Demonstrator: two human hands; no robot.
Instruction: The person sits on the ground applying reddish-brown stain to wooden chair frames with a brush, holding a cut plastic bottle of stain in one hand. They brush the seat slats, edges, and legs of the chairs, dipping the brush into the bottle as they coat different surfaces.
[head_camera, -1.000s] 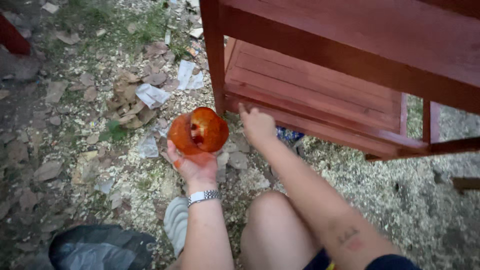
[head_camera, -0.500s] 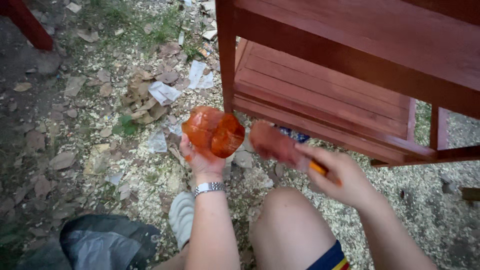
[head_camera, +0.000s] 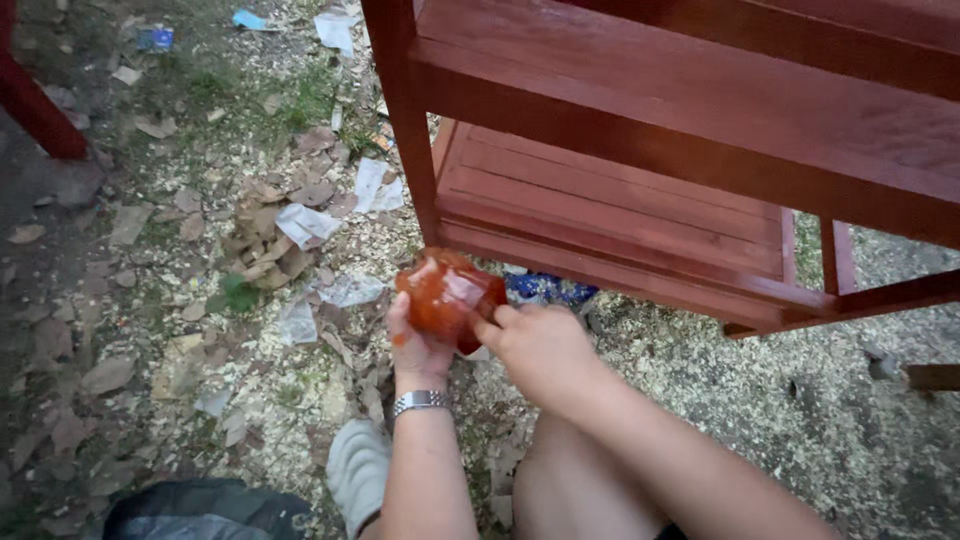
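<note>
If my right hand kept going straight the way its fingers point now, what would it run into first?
The right hand points left toward the red-stained container held in the left hand. Its fingertips seem already at the container's side, so it would likely meet that first; exact contact is hard to judge.

you're looking at a red-brown wooden shelf unit (head_camera: 640, 200) standing far right, with paper scraps (head_camera: 305, 222) and dry leaves (head_camera: 275, 255) lying left on sawdust-strewn ground (head_camera: 720, 400).

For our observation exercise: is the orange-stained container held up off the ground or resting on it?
Held up. The left hand grips the orange-stained container from below, above the sawdust-strewn ground; the right hand touches its side.
</note>
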